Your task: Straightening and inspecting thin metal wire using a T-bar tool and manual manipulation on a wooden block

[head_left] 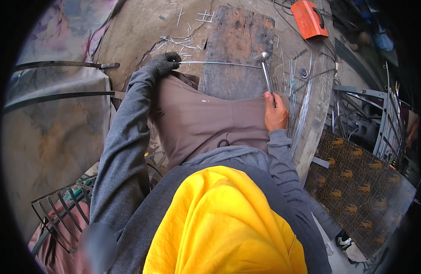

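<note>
My left hand (164,64), in a dark glove, is closed on one end of a thin metal rod (219,63). The rod stretches to the right across a worn wooden board (238,34) on the floor in front of me. My bare right hand (277,112) grips the handle of a metal hammer (266,75) with a rounded end on its head. That head is over the board's right side, close to the rod's far end; whether the two touch, I cannot tell.
Short cut rods (178,42) lie scattered left of the board. Several long thin rods (299,98) lie to the right, with a small round disc (304,73) among them. An orange machine (308,20) stands at the back right. Metal frames and a patterned panel (356,187) are farther right.
</note>
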`<action>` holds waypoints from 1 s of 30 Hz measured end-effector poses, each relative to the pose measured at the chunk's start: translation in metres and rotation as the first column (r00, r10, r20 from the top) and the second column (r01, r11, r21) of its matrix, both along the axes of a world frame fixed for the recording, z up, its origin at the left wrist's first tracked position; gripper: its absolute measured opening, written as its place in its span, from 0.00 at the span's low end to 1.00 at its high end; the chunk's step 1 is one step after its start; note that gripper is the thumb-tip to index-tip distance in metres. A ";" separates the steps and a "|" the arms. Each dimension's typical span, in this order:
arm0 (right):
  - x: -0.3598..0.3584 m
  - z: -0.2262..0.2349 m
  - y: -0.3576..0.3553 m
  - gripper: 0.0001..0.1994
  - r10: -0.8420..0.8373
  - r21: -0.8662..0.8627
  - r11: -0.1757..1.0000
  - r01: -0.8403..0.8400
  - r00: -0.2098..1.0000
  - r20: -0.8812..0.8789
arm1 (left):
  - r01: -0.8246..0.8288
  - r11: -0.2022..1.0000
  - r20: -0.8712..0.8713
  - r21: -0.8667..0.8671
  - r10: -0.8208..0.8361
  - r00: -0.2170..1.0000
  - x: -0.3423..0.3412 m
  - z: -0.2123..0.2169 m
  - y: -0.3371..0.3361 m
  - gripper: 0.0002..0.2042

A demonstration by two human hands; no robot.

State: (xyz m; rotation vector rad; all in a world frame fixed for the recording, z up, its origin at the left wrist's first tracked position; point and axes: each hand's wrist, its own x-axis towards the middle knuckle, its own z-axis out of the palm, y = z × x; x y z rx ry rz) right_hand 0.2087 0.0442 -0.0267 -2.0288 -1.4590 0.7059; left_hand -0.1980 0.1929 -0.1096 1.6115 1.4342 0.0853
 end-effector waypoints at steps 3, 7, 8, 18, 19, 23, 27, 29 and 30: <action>0.002 0.007 0.004 0.26 0.001 0.046 0.999 0.000 1.000 -0.003 | 0.025 0.999 0.013 0.024 -0.025 1.000 -0.007 -0.014 0.002 0.10; 0.005 0.009 0.007 0.26 -0.028 0.101 0.994 0.029 1.000 -0.015 | 0.004 1.000 0.081 0.003 -0.005 0.997 -0.016 -0.033 0.005 0.09; 0.007 0.007 0.008 0.26 -0.028 0.101 0.994 0.030 0.999 -0.015 | -0.002 1.000 0.088 -0.008 0.003 0.996 -0.016 -0.035 0.005 0.09; 0.011 -0.015 0.004 0.26 0.009 -0.042 0.999 -0.008 1.000 0.024 | 0.019 1.000 0.066 -0.015 -0.018 0.998 -0.006 -0.011 0.002 0.10; 0.012 -0.017 0.004 0.26 0.042 -0.190 0.981 -0.035 0.999 0.034 | 0.023 0.999 0.021 -0.038 -0.022 1.000 0.000 -0.001 0.001 0.09; 0.008 -0.019 -0.003 0.26 -0.024 -0.093 0.995 0.023 1.000 -0.002 | 0.028 0.997 -0.017 -0.065 -0.029 0.999 0.002 0.007 0.001 0.10; 0.007 -0.012 0.010 0.26 0.042 -0.111 0.993 -0.037 0.998 0.043 | 0.021 0.998 0.034 -0.067 -0.019 0.999 -0.004 -0.003 0.001 0.10; 0.001 -0.006 0.013 0.25 0.059 -0.150 0.987 -0.054 0.998 0.032 | 0.000 0.993 -0.009 -0.121 -0.001 1.000 -0.003 -0.003 -0.002 0.10; 0.000 -0.005 0.008 0.25 0.039 -0.074 0.997 -0.035 0.998 0.048 | 0.000 0.993 -0.008 -0.120 -0.001 1.000 0.000 -0.001 -0.001 0.10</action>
